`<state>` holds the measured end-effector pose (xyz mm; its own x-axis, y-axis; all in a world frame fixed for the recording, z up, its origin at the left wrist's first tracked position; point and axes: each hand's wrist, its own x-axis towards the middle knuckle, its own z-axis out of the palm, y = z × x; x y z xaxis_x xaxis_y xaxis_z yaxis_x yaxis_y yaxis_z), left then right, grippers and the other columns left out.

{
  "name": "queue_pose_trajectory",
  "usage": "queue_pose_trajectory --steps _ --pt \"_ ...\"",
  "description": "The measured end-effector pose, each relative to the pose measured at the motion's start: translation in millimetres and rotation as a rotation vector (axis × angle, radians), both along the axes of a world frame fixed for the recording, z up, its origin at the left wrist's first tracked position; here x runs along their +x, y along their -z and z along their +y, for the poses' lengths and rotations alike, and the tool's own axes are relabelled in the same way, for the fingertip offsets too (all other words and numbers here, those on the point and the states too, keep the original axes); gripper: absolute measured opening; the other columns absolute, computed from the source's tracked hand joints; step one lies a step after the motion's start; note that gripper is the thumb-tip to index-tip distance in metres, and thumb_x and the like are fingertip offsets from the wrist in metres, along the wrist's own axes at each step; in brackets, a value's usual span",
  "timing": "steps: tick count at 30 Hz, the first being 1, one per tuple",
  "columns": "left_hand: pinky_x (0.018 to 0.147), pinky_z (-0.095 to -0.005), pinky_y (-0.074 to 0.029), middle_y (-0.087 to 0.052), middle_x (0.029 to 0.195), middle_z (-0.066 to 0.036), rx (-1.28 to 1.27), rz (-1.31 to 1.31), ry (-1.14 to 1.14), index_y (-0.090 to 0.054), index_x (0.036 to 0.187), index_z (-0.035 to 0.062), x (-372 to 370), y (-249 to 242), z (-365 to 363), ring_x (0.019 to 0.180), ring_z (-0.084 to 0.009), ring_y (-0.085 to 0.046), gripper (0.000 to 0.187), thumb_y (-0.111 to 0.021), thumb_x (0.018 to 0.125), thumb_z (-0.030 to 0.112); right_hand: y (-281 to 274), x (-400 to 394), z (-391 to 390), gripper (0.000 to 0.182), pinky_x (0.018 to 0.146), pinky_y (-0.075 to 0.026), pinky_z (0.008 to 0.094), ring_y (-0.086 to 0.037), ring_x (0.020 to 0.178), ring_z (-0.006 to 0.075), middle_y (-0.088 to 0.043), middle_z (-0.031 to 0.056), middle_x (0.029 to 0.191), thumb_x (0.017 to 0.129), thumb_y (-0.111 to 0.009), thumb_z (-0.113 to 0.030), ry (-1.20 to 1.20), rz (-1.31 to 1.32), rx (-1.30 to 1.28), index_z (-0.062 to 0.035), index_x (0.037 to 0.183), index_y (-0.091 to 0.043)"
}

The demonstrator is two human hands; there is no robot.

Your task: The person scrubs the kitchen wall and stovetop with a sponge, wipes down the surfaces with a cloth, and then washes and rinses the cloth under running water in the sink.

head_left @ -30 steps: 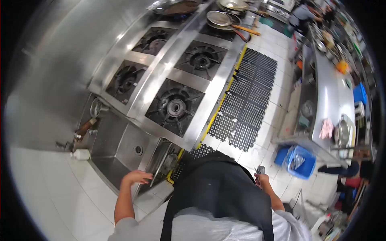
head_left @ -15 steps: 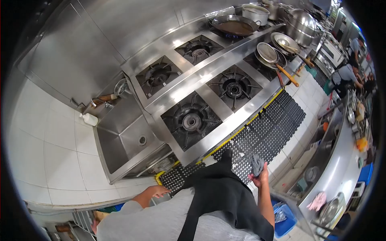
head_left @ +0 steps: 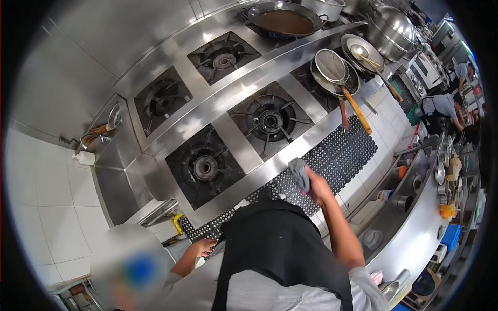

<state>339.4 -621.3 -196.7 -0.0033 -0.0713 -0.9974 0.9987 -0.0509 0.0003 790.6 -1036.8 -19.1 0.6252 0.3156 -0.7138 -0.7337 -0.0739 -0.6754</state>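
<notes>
A bunched grey cloth (head_left: 299, 174) is gripped in my right hand (head_left: 317, 187), which is raised over the front edge of the steel stove (head_left: 244, 181). The nearest burners are the front left burner (head_left: 205, 167) and the front middle burner (head_left: 271, 122), both with black grates and no pan on them. Low by my waist, my left hand (head_left: 203, 248) is beside the black apron (head_left: 275, 238). Its fingers are loosely apart, and I see nothing in them.
A steel sink (head_left: 116, 184) adjoins the stove's left end. At the back stands a wok (head_left: 288, 23) of brown liquid. A strainer (head_left: 332, 66) rests on a pan, its wooden handle jutting over the front edge. Several people work far right, beyond a steel counter (head_left: 410, 233).
My right hand has lifted the cloth from low over the floor mat up to the stove's front edge. The view has shifted, and my left hand is now nearer the apron.
</notes>
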Motion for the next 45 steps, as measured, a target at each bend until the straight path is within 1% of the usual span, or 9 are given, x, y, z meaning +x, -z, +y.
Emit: queue_pose_trajectory --steps 5,9,11,17,23,28,31,37,45 --pt "0.102 -0.0538 -0.048 -0.048 0.155 0.004 0.163 -0.262 0.016 -0.056 0.145 0.0285 61 -162 -69 0.133 -0.0298 -0.053 0.051 -0.059 0.1 0.054 2 163 -14 0.066 0.094 -0.051 0.0366 -0.067 0.095 0.0242 -0.074 0.0192 0.112 0.103 -0.055 -0.051 -0.26 -0.777 -0.382 0.0119 0.119 -0.066" --pt "0.1 -0.0532 -0.048 -0.051 0.152 0.004 0.192 -0.233 -0.138 -0.055 0.145 0.0283 -14 -47 -97 0.133 -0.0293 -0.051 0.052 -0.059 0.1 0.054 -56 249 10 0.069 0.097 -0.051 0.0413 -0.07 0.107 0.0416 -0.072 0.031 0.109 0.097 -0.06 -0.053 -0.434 -0.806 -0.816 0.0111 0.122 -0.065" --pt "0.1 -0.0542 -0.048 -0.051 0.153 0.002 0.22 -0.147 -0.324 -0.054 0.147 0.0279 -14 -44 -144 0.136 -0.0304 -0.049 0.055 -0.06 0.099 0.054 -36 280 10 0.074 0.104 -0.049 0.0481 -0.06 0.121 0.0496 -0.058 0.0333 0.135 0.088 -0.07 -0.054 -0.604 -0.96 -1.02 0.0022 0.135 -0.061" --pt "0.101 -0.058 -0.047 -0.052 0.153 -0.003 0.309 0.103 -0.511 -0.057 0.147 0.0255 76 -138 -272 0.142 -0.0353 -0.042 0.056 -0.064 0.097 0.048 -112 312 33 0.058 0.103 -0.05 0.0444 -0.063 0.116 0.0426 -0.061 0.0268 0.132 0.085 -0.076 -0.041 -0.966 -1.139 -0.464 -0.0064 0.131 -0.068" --pt "0.098 -0.0538 -0.051 -0.057 0.146 -0.003 0.316 -0.076 -0.981 -0.061 0.143 0.0238 27 -80 -368 0.127 -0.0324 -0.054 0.05 -0.061 0.099 0.048 -99 308 70 0.053 0.086 -0.056 0.041 -0.072 0.092 0.0341 -0.074 0.0209 0.101 0.085 -0.076 -0.041 -1.359 -0.988 -0.241 -0.0055 0.124 -0.071" --pt "0.097 -0.041 -0.052 -0.073 0.125 -0.01 0.766 -0.277 -0.51 -0.074 0.125 0.0157 40 -102 -326 0.113 -0.0273 -0.068 0.041 -0.064 0.098 0.045 -115 307 113 0.054 0.086 -0.056 0.0415 -0.073 0.096 0.0322 -0.073 0.0227 0.109 0.087 -0.076 -0.037 -1.533 -0.937 -0.257 -0.0028 0.128 -0.068" --pt "0.09 -0.0429 -0.055 -0.076 0.106 -0.019 1.083 -0.34 -0.911 -0.078 0.111 0.0046 84 -172 -240 0.101 -0.028 -0.072 0.035 -0.07 0.093 0.033 -167 299 156 0.053 0.085 -0.056 0.0412 -0.073 0.096 0.0325 -0.072 0.0224 0.112 0.087 -0.077 -0.035 -1.609 -1.075 -0.295 -0.0035 0.129 -0.068" --pt "0.107 -0.0459 -0.045 -0.056 0.14 -0.029 1.692 -0.532 -0.664 -0.078 0.109 0.012 106 -189 -40 0.131 -0.044 -0.054 0.026 -0.075 0.085 0.022 -234 247 261 0.045 0.086 -0.055 0.04 -0.071 0.098 0.0311 -0.07 0.0189 0.117 0.089 -0.076 -0.032 -1.746 -1.183 -0.193 -0.0068 0.126 -0.069" --pt "0.115 -0.0575 -0.032 -0.052 0.15 -0.01 1.845 -0.475 -0.349 -0.08 0.102 0.0166 125 -157 153 0.146 -0.039 -0.037 0.018 -0.074 0.086 0.021 -332 159 433 0.043 0.096 -0.053 0.0446 -0.066 0.111 0.0387 -0.069 0.0192 0.117 0.091 -0.073 -0.036 -2.163 -1.475 -0.344 -0.0074 0.123 -0.07"
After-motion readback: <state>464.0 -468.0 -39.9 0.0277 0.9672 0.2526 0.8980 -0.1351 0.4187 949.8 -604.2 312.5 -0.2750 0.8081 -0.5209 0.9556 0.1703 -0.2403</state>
